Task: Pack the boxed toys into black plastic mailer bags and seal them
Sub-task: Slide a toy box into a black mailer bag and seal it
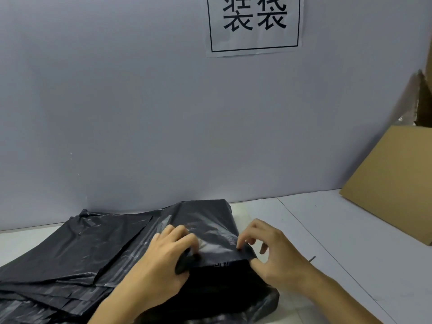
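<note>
My left hand (167, 256) and right hand (272, 258) are bare, with no gloves, rings or watch showing. My two forearms are bare as well; no sleeve reaches into view. My fingernails are short and plain.

Packing station: stacked mailer bags (58, 258), cardboard carton (395, 178).

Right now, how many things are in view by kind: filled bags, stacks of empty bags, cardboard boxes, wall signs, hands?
Filled bag: 1, gripped by the left hand and pinched by the right hand
Stack of empty bags: 1 (sheets too overlapped to count)
Cardboard box: 1
Wall sign: 1
Hands: 2
Total: 6
</note>
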The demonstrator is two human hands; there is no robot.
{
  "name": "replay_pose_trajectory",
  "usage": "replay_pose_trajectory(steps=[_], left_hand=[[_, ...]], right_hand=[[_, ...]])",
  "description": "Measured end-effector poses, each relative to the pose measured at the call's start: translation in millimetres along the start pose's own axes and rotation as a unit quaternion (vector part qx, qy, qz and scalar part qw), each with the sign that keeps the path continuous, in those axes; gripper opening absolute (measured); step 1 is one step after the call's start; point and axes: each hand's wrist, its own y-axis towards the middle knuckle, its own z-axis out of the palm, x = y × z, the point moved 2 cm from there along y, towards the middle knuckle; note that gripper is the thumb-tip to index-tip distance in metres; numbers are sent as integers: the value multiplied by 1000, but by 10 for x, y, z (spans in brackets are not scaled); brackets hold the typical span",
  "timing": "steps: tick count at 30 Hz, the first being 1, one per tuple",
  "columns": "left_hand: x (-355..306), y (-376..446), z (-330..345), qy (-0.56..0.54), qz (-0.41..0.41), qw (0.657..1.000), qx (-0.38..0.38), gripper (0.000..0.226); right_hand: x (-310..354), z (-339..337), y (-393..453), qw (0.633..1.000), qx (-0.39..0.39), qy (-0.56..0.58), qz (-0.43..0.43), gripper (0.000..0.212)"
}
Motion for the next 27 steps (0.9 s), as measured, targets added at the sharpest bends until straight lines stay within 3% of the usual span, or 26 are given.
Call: replay_pose_trajectory(steps=[4, 10, 13, 16, 18, 23, 27], left_hand=[[190, -264, 65, -86, -21, 996, 12, 34], [313, -371, 159, -108, -42, 993, 11, 26], [311, -414, 97, -177, -79, 981, -13, 27], [385, -444, -19, -271, -143, 947, -91, 51], [467, -465, -77, -272, -148, 944, -110, 60], [619, -539, -137, -190, -114, 975, 13, 66], [596, -536, 1, -118, -75, 983, 116, 59]], right_hand=[[-48, 119, -26, 999, 45, -13, 3, 26], [-101, 213, -23, 996, 65, -51, 27, 26], [-78, 175, -27, 996, 73, -21, 41, 26], [-84, 57, -3, 991, 94, 53, 78, 49], [-109, -17, 0, 985, 132, 55, 94, 69], [-166, -49, -14, 978, 175, 62, 97, 79], [-146, 41, -25, 978, 195, 46, 58, 57]])
